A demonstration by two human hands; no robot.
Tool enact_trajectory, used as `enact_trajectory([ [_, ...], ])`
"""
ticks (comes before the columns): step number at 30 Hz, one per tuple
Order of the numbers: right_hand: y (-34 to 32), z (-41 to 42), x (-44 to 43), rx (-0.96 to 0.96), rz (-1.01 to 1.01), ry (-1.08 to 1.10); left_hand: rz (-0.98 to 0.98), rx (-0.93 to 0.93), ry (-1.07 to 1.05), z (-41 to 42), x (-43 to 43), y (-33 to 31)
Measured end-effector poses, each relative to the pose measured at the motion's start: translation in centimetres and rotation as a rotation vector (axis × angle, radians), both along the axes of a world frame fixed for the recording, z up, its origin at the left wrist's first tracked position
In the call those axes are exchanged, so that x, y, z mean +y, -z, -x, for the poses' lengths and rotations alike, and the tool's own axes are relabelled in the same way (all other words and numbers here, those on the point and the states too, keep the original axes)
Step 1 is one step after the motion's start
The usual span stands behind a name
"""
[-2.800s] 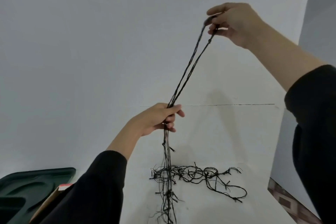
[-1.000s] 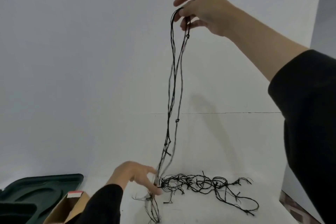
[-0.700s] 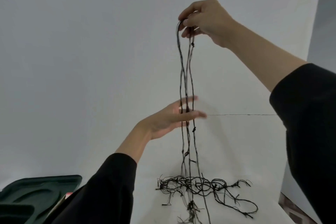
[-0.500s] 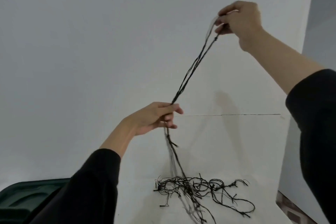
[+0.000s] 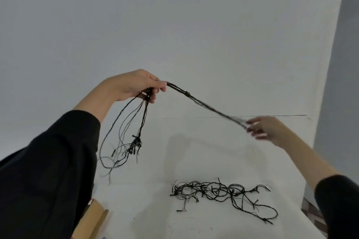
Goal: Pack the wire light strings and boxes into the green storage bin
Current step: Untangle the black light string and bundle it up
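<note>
My left hand (image 5: pixel 134 86) grips a black wire light string (image 5: pixel 196 99) in the air above the white table (image 5: pixel 194 225). Several loops of the string dangle below that hand. One taut run slopes down to the right to my right hand (image 5: pixel 266 130), which is motion-blurred and pinches the far end at its fingertips. A second wire light string (image 5: pixel 219 194) lies tangled on the table at the front right. A brown cardboard box (image 5: pixel 93 221) shows at the lower left, partly behind my left sleeve. The green bin is out of view.
A plain white wall rises behind the table, with a thin dark seam line (image 5: pixel 233 117) where they meet. The table's right edge (image 5: pixel 310 219) drops off to a patterned floor. A grey wall stands at the far right.
My right hand has dropped from high up to the lower right with its end of the string. My left hand has gathered the string, whose lower part has lifted off the table.
</note>
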State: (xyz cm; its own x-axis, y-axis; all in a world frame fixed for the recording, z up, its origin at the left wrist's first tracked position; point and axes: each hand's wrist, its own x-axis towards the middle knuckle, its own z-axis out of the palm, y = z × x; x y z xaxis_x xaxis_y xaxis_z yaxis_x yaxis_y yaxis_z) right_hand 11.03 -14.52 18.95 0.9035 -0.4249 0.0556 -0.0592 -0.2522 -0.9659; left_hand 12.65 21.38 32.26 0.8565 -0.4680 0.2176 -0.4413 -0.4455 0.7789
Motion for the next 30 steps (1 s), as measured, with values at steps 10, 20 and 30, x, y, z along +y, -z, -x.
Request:
enact_trajectory([
  [10,-1.3,2.0,11.4,-0.226,0.105,-0.436,0.013,0.014,-0.036,0.6,-2.1,1.4],
  [20,3.0,6.6,23.4,-0.392,0.308,-0.525,0.219,-0.004,-0.132,1.4,-4.5,1.5],
  [30,7.3,5.7,18.4,-0.195,-0.540,-0.624,0.161,-0.063,-0.210,0.5,-2.7,2.1],
])
